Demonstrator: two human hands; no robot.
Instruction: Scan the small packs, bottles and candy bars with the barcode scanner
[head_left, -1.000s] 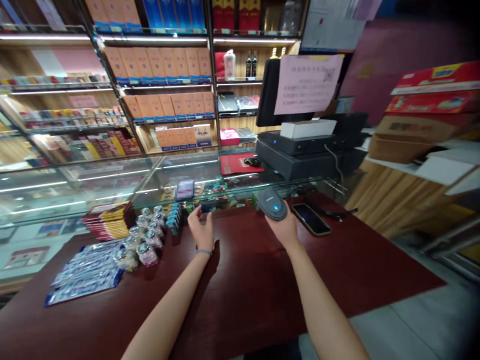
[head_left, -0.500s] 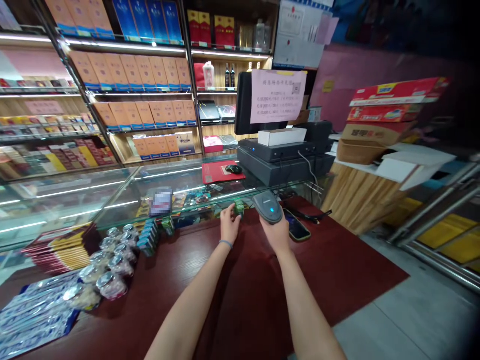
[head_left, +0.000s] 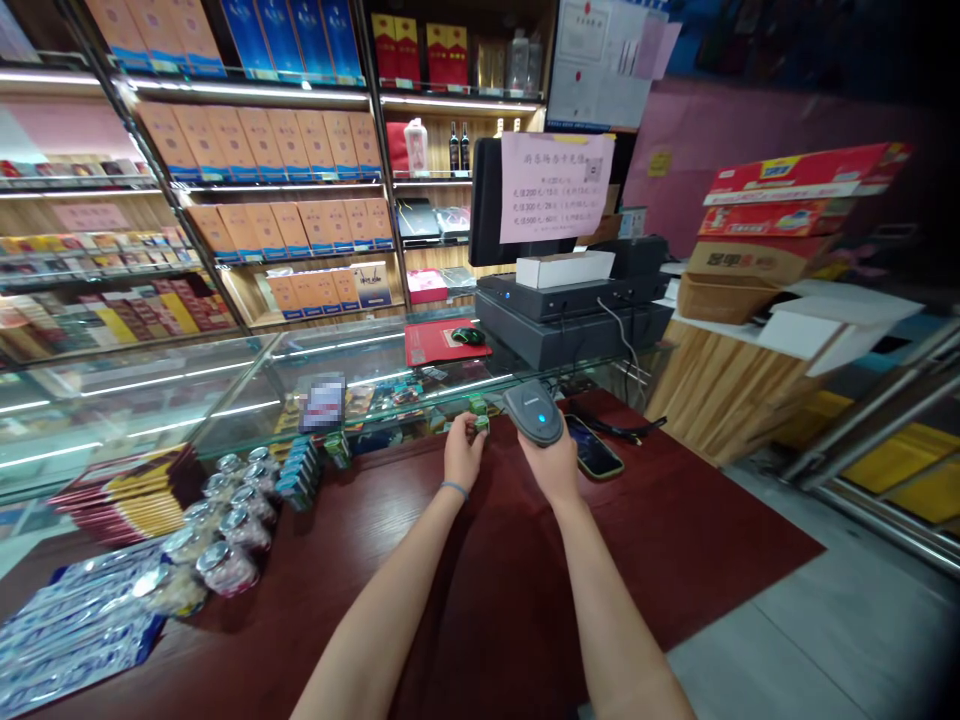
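In the head view, my right hand [head_left: 551,465] is wrapped round a dark grey barcode scanner [head_left: 534,412] with a lit blue light on top. My left hand [head_left: 463,455], with a thin band at its wrist, pinches a small green pack [head_left: 481,424] near the far edge of the dark red counter [head_left: 510,580]. Part of the pack is hidden by the fingers. Just right of the scanner, a phone [head_left: 595,448] lies on the counter. Similar small packs [head_left: 298,475] stand in a row to the left.
Several lidded jars [head_left: 229,568], stacked maroon packets [head_left: 124,500] and blue-white packages [head_left: 82,630] occupy the counter's left. Behind stand a glass case [head_left: 247,385], a mouse [head_left: 469,337], a monitor [head_left: 487,200] and a black cash drawer [head_left: 540,335]. Cables [head_left: 622,430] lie beyond the phone.
My left fingers have closed from a looser curl onto the small green pack. The scanner stays in my right hand, nearly in place. The view has shifted slightly.
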